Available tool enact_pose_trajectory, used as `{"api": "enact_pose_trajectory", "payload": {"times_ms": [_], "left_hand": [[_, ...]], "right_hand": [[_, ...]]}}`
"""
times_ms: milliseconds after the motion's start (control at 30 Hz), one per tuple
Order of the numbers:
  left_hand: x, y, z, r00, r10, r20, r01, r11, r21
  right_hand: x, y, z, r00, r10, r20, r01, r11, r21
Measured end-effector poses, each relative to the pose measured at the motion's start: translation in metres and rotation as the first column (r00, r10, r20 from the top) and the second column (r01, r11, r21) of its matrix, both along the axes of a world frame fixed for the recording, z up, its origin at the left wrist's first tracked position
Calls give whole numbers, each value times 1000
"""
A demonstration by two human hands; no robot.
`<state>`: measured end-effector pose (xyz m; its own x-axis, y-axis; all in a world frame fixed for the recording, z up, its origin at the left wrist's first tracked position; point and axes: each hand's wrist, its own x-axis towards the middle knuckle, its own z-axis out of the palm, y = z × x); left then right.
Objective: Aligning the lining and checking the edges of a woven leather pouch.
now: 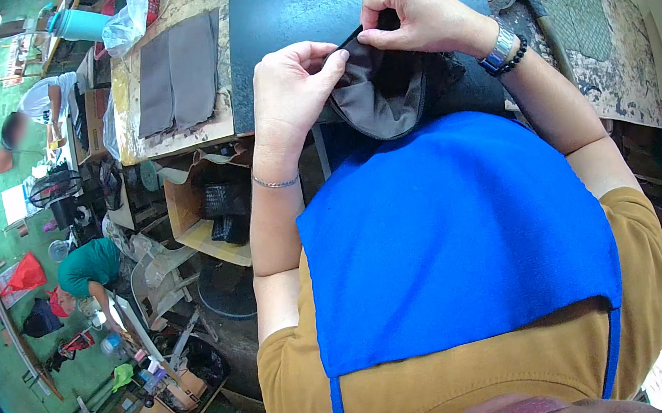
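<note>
A black bag-like piece with a grey-brown fabric lining point(378, 98) is held at the near edge of a dark work board point(289, 11), its mouth turned toward me. My left hand point(290, 86) pinches the rim on the left between thumb and fingers. Close beside it, my right hand point(425, 20) pinches the same rim, thumb against the curled forefinger. The dark body of the piece lies partly under my right wrist, and I cannot make out its full shape.
Left of the board lie two flat grey-brown fabric pieces point(180, 74). A hammer point(538, 16) and a green quilted sheet point(567, 0) are at the right. A carton point(204, 223) with black woven items stands below the table's left edge. Two people work farther left.
</note>
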<state>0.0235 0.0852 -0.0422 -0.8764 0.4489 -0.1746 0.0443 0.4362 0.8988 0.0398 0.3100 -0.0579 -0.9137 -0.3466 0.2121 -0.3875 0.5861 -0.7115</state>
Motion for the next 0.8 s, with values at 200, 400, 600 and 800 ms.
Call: {"api": "enact_pose_trajectory", "payload": {"times_ms": [200, 400, 600, 800], "left_hand": [[-3, 9, 11, 970, -117, -212, 58, 963, -264], [-14, 20, 4, 960, -127, -251, 88, 983, -163], [-17, 15, 1, 980, -147, -136, 125, 980, -158], [-19, 15, -2, 989, -150, -15, 149, 986, -73]], "right_hand": [[-3, -4, -6, 994, -26, -107, 23, 999, -22], [5, -4, -6, 928, -63, -367, 83, 996, 41], [31, 2, 2, 910, -78, -407, 190, 951, 243], [21, 9, 7, 925, -75, -373, 148, 974, 171]]}}
